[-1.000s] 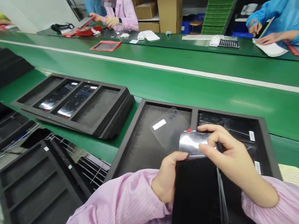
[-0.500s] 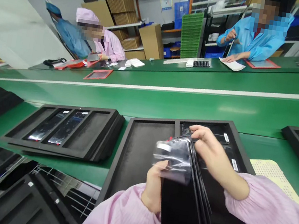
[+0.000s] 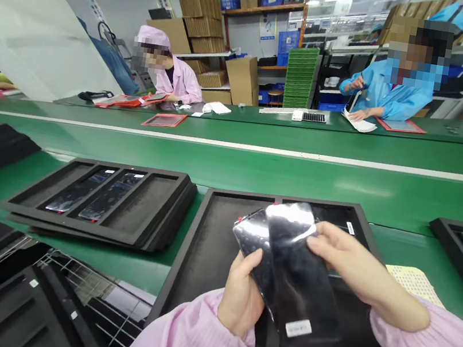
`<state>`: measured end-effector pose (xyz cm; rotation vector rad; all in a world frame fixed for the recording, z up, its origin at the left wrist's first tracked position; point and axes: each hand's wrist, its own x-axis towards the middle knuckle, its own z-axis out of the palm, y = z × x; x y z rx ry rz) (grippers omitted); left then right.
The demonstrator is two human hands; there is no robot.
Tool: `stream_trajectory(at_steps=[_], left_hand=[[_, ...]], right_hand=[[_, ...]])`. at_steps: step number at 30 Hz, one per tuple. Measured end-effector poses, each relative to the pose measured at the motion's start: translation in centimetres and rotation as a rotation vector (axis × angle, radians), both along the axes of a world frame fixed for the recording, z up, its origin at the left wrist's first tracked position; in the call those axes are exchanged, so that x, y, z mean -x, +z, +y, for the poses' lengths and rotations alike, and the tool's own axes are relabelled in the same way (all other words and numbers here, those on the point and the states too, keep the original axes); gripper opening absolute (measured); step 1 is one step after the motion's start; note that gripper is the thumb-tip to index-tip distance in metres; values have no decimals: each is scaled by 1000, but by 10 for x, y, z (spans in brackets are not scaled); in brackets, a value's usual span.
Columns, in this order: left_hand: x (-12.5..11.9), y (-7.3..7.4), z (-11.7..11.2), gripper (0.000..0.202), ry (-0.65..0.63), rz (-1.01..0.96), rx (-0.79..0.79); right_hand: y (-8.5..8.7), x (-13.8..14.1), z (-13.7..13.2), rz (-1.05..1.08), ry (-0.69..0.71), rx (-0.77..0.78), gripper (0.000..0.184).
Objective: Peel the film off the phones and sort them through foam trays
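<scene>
My left hand (image 3: pixel 242 297) is closed around the lower left edge of some glossy black phone screens (image 3: pixel 254 233), thumb on top. In front of these, one phone screen (image 3: pixel 301 271) with a white label at its lower end is fanned out to the right. My right hand (image 3: pixel 339 253) pinches that screen by its upper right edge. Both hands are over a large black foam tray (image 3: pixel 217 235), whose left compartment shows bare floor. More labelled screens (image 3: pixel 338 215) lie in its right compartment, partly hidden by my right hand and the held screen.
To the left is a stack of foam trays (image 3: pixel 161 203), the top one with two screens. Another tray (image 3: pixel 444 234) is at the right, near a yellow dotted sheet (image 3: pixel 413 282). A wire rack (image 3: pixel 116 307) is below left. Across the green bench (image 3: pixel 233 165), co-workers sit.
The stack has turned so glossy faces show instead of plain black backs. My right hand has moved down and right from the stack's top edge and now grips one fanned-out screen.
</scene>
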<state>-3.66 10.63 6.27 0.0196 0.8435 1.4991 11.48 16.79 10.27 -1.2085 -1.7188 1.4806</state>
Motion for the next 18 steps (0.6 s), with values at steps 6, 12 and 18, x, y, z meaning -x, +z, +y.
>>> stream_trajectory(at_steps=[6,12,18], left_hand=[[15,4,3,18,45,-150,140],[18,1,-3,9,54,-104,84],[11,9,-8,17,-282,32,81]], right_hand=[[21,-45,18,266,-396,-108,33],[-25,-61,1,-390,184,-207,38],[-16,-54,0,-458,208,-523,32]])
